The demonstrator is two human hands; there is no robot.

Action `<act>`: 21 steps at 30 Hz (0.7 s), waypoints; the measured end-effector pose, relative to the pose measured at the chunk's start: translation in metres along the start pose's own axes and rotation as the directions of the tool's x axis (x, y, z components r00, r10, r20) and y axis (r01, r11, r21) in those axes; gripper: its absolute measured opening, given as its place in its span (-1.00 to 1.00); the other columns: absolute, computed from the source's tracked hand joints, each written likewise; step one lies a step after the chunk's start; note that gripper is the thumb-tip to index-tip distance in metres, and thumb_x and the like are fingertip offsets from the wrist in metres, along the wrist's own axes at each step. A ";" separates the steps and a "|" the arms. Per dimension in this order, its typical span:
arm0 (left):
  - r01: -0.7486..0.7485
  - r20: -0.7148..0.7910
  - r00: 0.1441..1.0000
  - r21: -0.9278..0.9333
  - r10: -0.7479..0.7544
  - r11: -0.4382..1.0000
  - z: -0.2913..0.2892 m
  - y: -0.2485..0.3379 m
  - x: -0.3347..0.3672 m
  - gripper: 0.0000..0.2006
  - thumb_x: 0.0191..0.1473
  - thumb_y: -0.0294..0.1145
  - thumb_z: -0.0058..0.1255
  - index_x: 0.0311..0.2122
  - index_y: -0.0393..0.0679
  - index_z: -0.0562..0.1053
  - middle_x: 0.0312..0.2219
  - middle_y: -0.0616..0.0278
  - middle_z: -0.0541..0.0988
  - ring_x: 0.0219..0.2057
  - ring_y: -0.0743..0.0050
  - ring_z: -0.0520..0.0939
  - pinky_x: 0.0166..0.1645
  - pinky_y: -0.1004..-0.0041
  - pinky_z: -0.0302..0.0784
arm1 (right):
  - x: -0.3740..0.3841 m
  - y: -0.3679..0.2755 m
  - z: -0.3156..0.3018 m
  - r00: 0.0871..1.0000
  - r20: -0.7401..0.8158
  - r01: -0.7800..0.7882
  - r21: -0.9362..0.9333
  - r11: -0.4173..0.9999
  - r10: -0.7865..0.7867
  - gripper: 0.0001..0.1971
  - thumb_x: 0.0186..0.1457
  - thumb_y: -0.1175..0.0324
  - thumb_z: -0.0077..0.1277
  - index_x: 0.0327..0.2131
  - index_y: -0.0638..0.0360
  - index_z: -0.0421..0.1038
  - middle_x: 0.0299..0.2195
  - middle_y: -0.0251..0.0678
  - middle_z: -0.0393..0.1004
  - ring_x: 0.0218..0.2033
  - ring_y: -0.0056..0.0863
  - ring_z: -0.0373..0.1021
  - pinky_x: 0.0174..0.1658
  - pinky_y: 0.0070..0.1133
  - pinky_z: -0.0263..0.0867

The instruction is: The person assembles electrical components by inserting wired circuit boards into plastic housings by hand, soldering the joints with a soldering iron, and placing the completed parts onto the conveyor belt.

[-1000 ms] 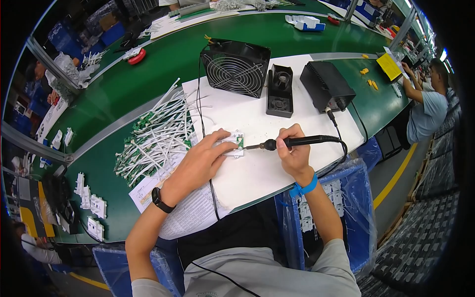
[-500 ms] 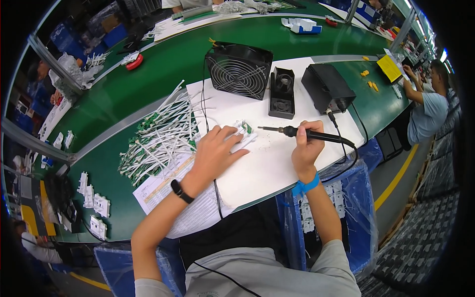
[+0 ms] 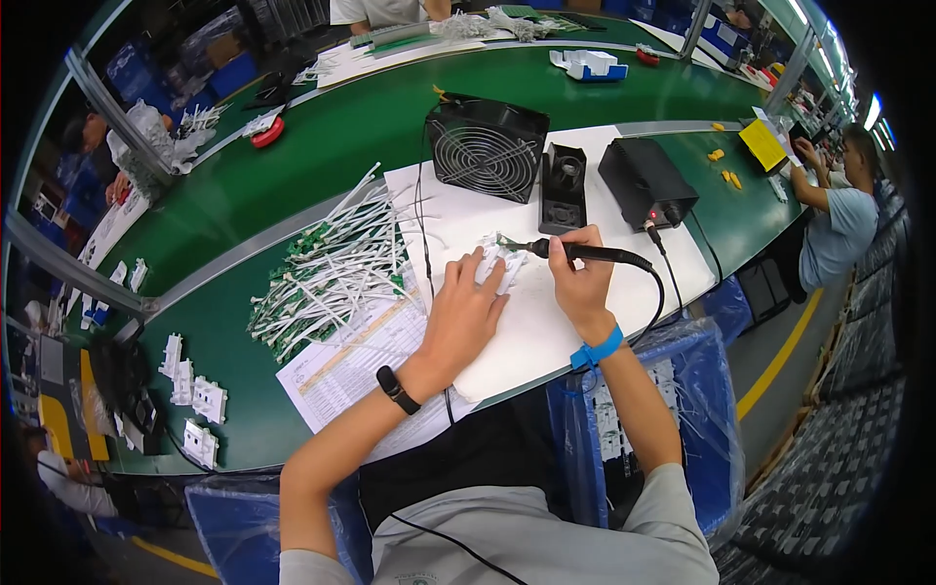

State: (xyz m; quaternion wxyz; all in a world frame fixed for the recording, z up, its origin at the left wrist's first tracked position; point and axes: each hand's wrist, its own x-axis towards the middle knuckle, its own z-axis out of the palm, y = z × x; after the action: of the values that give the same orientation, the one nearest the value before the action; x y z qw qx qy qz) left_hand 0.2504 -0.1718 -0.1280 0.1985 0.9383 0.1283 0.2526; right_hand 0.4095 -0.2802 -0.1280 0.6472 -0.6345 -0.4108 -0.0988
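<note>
My right hand [image 3: 582, 283] grips a black soldering iron [image 3: 606, 254] like a pen, blue strap at the wrist. The iron's tip meets a small green circuit board [image 3: 504, 242] at the top of a white plastic housing [image 3: 505, 277]. Whether the tip touches the board is too small to tell. My left hand [image 3: 458, 317] holds that housing down on a white sheet [image 3: 517, 341], fingertips on it and thumb at its near side. Those fingers hide part of the housing. Left of it lies a pile of white cables with green boards [image 3: 327, 263].
Behind the sheet stand a black fan [image 3: 486, 151], a black iron holder [image 3: 563, 190] and a black soldering station [image 3: 645, 185]. Printed papers [image 3: 336, 375] lie under my left forearm. More white housings [image 3: 201, 444] sit at the left. A co-worker [image 3: 846, 214] sits at the right.
The soldering iron has moved left, bringing its tip from beside the housing onto the board area. My left hand has shifted slightly, fingers now lying over the housing. The whole view has shifted a little.
</note>
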 end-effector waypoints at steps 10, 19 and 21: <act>-0.021 -0.069 0.997 0.080 0.027 0.997 0.010 0.001 0.001 -0.56 0.06 -0.27 0.25 0.02 -0.28 0.54 0.06 -0.19 0.45 -0.01 -0.03 0.45 -0.05 0.26 0.58 | 0.000 0.010 0.001 0.996 0.037 -0.078 0.026 0.997 0.077 -0.85 0.21 0.44 0.17 -0.34 0.26 0.40 -0.59 -0.43 0.43 -0.58 -0.77 0.29 -0.54 -0.72 0.18; -0.028 -0.079 0.996 0.125 0.038 0.992 0.012 0.002 0.002 -0.56 0.04 -0.27 0.26 0.00 -0.28 0.55 0.04 -0.19 0.45 -0.05 -0.01 0.45 -0.10 0.30 0.59 | -0.001 0.008 0.002 0.994 0.033 -0.110 0.064 0.992 0.108 -0.84 0.21 0.43 0.18 -0.34 0.26 0.40 -0.57 -0.39 0.46 -0.55 -0.73 0.36 -0.52 -0.72 0.22; -0.028 -0.081 0.996 0.122 0.038 0.992 0.012 0.002 0.002 -0.56 0.04 -0.27 0.26 0.00 -0.28 0.55 0.04 -0.19 0.45 -0.05 -0.01 0.45 -0.10 0.30 0.59 | -0.001 0.007 0.002 0.994 0.030 -0.111 0.064 0.992 0.109 -0.84 0.21 0.43 0.18 -0.34 0.27 0.40 -0.57 -0.39 0.46 -0.55 -0.72 0.36 -0.52 -0.71 0.22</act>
State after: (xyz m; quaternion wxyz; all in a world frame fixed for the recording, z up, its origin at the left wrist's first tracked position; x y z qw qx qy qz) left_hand 0.2588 -0.1771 -0.1360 0.1316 0.9391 0.1360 0.2867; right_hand 0.4125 -0.2774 -0.1346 0.6667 -0.6358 -0.3869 -0.0408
